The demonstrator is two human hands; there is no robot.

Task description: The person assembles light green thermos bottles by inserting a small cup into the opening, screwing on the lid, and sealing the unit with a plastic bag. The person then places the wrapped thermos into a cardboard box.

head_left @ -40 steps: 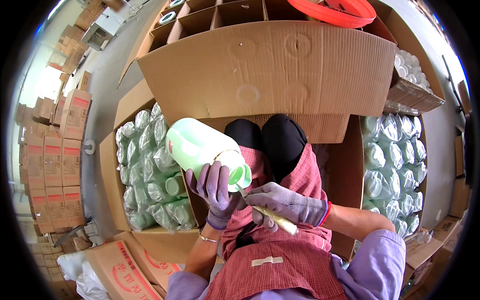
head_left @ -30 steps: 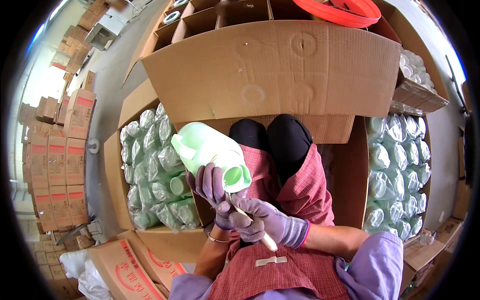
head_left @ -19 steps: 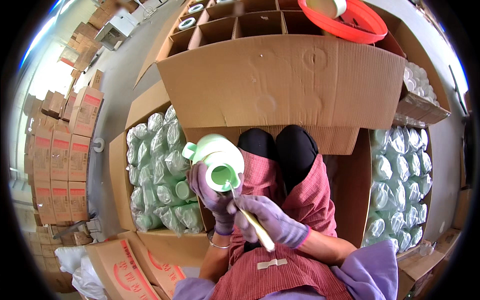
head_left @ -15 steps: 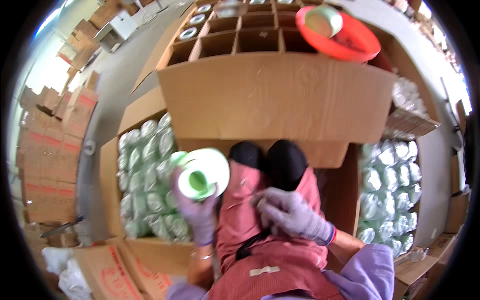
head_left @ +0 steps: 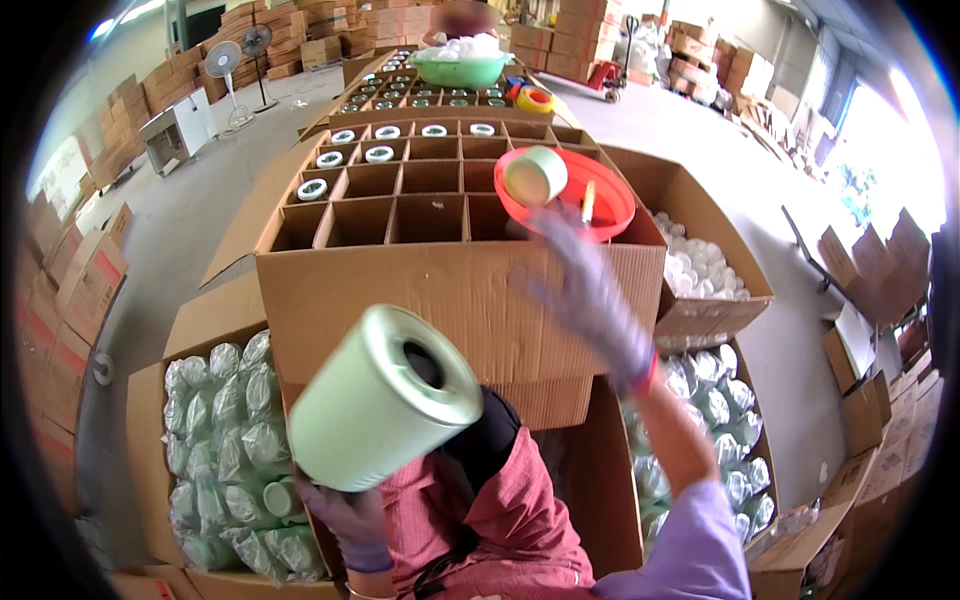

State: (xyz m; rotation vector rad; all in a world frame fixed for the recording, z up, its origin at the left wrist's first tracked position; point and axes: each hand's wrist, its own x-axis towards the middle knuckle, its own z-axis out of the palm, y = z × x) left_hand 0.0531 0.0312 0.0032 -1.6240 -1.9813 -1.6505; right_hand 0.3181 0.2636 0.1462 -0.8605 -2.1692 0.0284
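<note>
My left hand [head_left: 345,520], in a grey-purple glove, grips the lower end of a pale green canister [head_left: 370,400]. The canister tilts over my lap, and the round hole in its end looks dark inside. My right hand [head_left: 585,285], gloved too, is raised at the near rim of a red basin [head_left: 625,215]. It is smeared by motion, but its fingers look apart with nothing seen in them. A pale green roll-like cylinder [head_left: 537,177] and a yellow stick [head_left: 588,203] lie in the basin.
The basin rests on a divided cardboard box [head_left: 460,300], where several cells hold jars with pale round rims. Left and right stand boxes of plastic-wrapped green bottles [head_left: 225,430] [head_left: 715,410]. White caps [head_left: 700,265] fill a box at right. Farther off, a green basin [head_left: 460,70] holds white pieces.
The canister has swung up and larger into view in my left hand. My right hand has left my lap and reached forward to the red basin. The view has tilted up.
</note>
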